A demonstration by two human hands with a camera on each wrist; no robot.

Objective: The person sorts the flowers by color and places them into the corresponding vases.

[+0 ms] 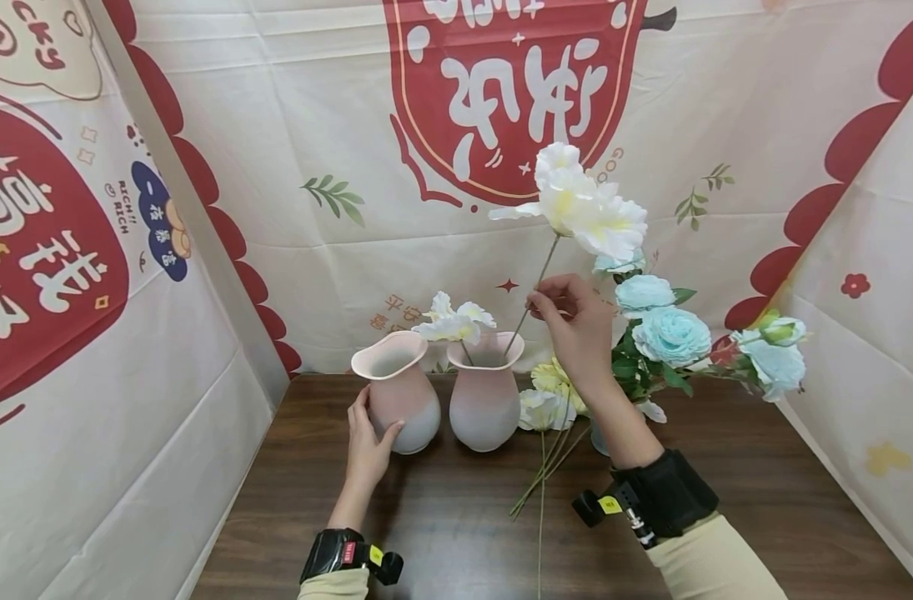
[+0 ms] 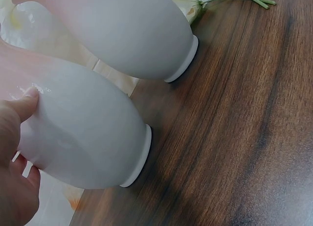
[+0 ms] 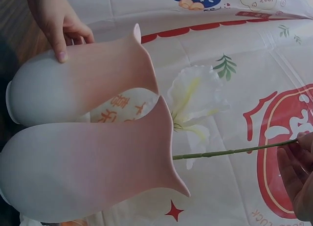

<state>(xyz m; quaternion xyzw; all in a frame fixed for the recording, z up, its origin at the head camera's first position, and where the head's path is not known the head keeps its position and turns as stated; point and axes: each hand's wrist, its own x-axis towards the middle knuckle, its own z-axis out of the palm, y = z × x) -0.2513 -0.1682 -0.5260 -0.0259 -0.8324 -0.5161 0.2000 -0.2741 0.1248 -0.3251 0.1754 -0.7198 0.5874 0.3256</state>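
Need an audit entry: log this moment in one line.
left grip: holds left vase; right grip: pinches white flower by stem; stem: dips into right vase; another flower: also inside

Your right hand (image 1: 579, 333) pinches the green stem (image 1: 549, 258) of a yellow-hearted white flower (image 1: 587, 208), which slants into the right vase (image 1: 484, 408). That pink-to-grey vase stands upright on the desk (image 1: 456, 525), holding another white bloom (image 1: 456, 323). Your left hand (image 1: 369, 450) grips the matching left vase (image 1: 409, 408) just beside it.

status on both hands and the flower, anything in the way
Left hand grips left vase. Right hand pinches white flower by its stem, lower end inside right vase. Another white flower shares that vase; no blockage visible.
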